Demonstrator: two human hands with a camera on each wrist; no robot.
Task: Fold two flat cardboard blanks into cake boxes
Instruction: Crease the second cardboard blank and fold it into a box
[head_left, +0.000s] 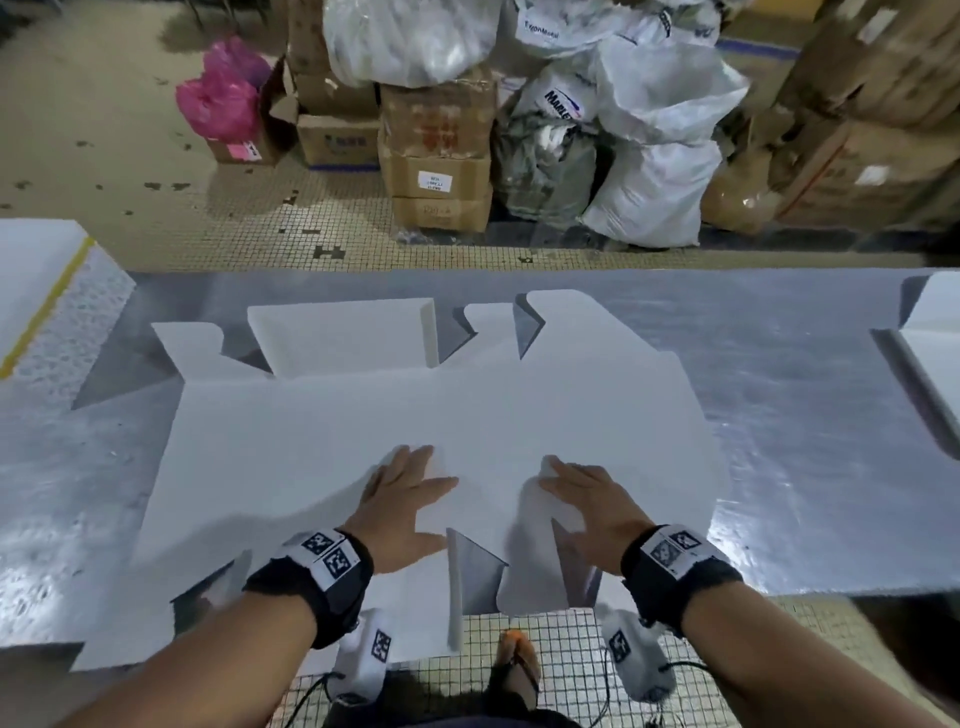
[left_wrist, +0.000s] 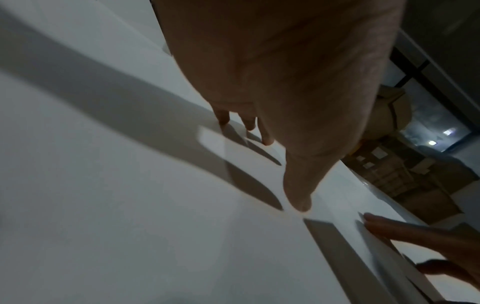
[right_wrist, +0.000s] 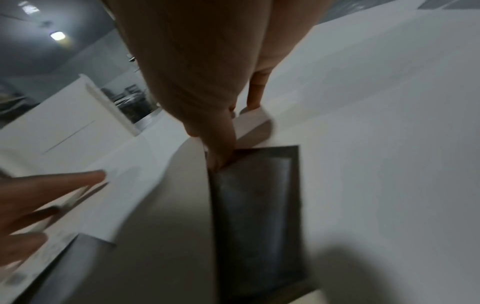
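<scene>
A large white cardboard blank (head_left: 467, 410) lies flat on a silvery table (head_left: 805, 415), its near flaps hanging over the table's front edge. My left hand (head_left: 410, 493) rests flat on its near middle with fingers spread; the left wrist view shows the left hand (left_wrist: 285, 102) with fingertips touching the card. My right hand (head_left: 582, 499) presses a near flap (head_left: 545, 499) folded over onto the blank. The right wrist view shows the flap's rounded tip (right_wrist: 257, 123) between the thumb and a finger of the right hand (right_wrist: 207, 82). Two far flaps (head_left: 343, 332) stand partly raised.
A second white cardboard piece (head_left: 930, 332) lies at the table's right end. A white block with a yellow stripe (head_left: 47, 291) sits at the left end. Cartons (head_left: 436, 171) and sacks (head_left: 649, 171) are piled on the floor beyond. My sandalled foot (head_left: 514, 665) is below the front edge.
</scene>
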